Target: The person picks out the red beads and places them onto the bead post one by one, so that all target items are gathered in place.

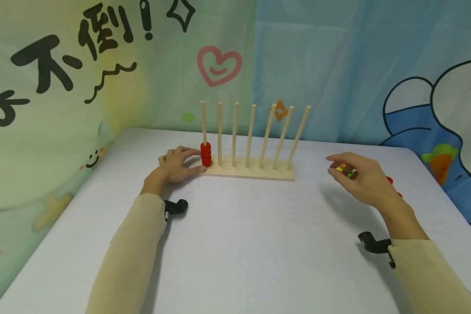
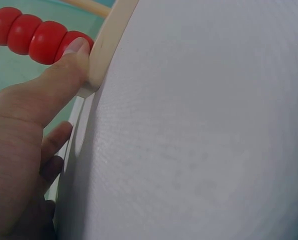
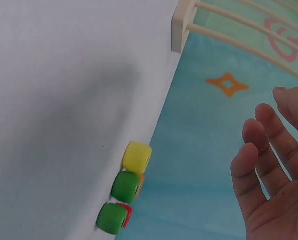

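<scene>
A pale wooden peg stand (image 1: 247,174) with several upright rods stands near the back of the table. Red beads (image 1: 206,155) are stacked on its leftmost rod. My left hand (image 1: 176,165) holds the stand's left end, index finger behind and thumb in front. In the left wrist view, the thumb (image 2: 71,65) lies against the lowest red bead and the base. To the right of the stand, my right hand (image 1: 357,174) hovers over loose beads, its fingers bent loosely around nothing. The right wrist view shows a yellow bead (image 3: 137,157) and a green bead (image 3: 126,187) below that hand.
Another green bead (image 3: 112,218) lies in line with the others, with red and orange ones partly hidden behind. Red beads (image 1: 390,179) show past the right wrist. The white table (image 1: 251,244) ends at a printed curtain (image 1: 318,56).
</scene>
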A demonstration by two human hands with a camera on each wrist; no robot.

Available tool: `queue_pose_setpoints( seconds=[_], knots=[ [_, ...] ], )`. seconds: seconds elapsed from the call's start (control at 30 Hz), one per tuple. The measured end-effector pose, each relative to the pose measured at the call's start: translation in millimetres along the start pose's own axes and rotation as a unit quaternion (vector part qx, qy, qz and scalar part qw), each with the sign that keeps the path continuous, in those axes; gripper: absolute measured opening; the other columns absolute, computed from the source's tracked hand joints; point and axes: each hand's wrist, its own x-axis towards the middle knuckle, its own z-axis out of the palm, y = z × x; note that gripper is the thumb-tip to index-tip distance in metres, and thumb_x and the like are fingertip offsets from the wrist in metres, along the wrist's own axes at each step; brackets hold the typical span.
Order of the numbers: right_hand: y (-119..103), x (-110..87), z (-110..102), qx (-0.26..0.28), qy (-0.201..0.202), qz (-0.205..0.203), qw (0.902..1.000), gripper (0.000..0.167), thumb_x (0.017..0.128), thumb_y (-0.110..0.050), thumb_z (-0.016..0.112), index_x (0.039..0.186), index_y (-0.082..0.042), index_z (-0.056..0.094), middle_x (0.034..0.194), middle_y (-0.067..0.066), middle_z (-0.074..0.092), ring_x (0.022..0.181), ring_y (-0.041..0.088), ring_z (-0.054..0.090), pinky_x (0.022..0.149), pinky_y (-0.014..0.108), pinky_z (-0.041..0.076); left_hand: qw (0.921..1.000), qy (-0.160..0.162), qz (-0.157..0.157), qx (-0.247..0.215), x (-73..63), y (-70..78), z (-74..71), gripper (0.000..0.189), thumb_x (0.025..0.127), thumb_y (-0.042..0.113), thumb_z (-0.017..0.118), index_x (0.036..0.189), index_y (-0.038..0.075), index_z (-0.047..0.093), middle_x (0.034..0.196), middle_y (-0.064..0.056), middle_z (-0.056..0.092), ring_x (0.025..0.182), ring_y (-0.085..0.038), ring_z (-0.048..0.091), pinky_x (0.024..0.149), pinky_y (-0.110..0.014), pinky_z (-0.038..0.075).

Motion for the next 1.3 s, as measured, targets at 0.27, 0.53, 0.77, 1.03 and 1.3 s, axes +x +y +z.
queue_pose_setpoints(
  seconds=[0.27,0.53,0.77,1.03,1.3],
  knots=[
    [12.8,-10.7,-7.0,-0.020,-0.003,0.035,0.9992,0.034,0.090,-0.010,0.073,0.122,-0.014,0.067,0.101,-0.001,0.069,0.081,0.007,0.054,0.069,0.013,0.044,1.0000,-0.001,-0.001,0.002,-0.4,-1.5,-0.7,0.073,0.085,0.070,0.057,0.147,0.034,0.043,0.155,-0.006,0.031,0.139,-0.039,0.022,0.101,-0.061,0.018],
    [26.8,-25.5,-19.2,-0.032,-0.032,0.099,0.9940,0.034,0.093,-0.014,0.069,0.127,-0.010,0.063,0.115,0.011,0.064,0.090,0.025,0.056,0.071,0.007,0.037,1.0000,-0.002,0.001,-0.001,-0.8,-0.2,0.3,0.072,0.084,0.071,0.057,0.146,0.035,0.045,0.155,-0.006,0.031,0.138,-0.039,0.023,0.101,-0.061,0.018],
    [43.2,-34.2,-28.8,-0.035,-0.060,0.142,0.9874,0.037,0.094,-0.017,0.068,0.129,-0.008,0.060,0.124,0.015,0.059,0.099,0.033,0.056,0.070,0.002,0.032,1.0000,-0.003,-0.004,-0.003,-2.1,-0.5,-1.9,0.074,0.084,0.070,0.058,0.147,0.034,0.044,0.155,-0.006,0.032,0.139,-0.038,0.023,0.102,-0.060,0.018],
    [55.1,-42.9,-39.0,-0.042,-0.075,0.169,0.9818,0.039,0.097,-0.023,0.064,0.132,-0.008,0.057,0.128,0.019,0.054,0.104,0.039,0.054,0.069,0.000,0.029,1.0000,-0.004,-0.007,0.001,-1.3,1.2,-2.3,0.074,0.084,0.071,0.057,0.147,0.035,0.043,0.155,-0.006,0.031,0.139,-0.038,0.022,0.102,-0.060,0.018],
    [69.7,-53.7,-40.4,-0.055,-0.073,0.167,0.9817,0.038,0.093,-0.014,0.069,0.129,-0.008,0.060,0.126,0.022,0.051,0.099,0.040,0.054,0.065,0.009,0.043,0.9999,-0.004,-0.008,0.005,-1.2,1.0,-1.5,0.073,0.085,0.070,0.057,0.147,0.035,0.043,0.155,-0.005,0.031,0.139,-0.038,0.022,0.102,-0.060,0.018]
  ],
)
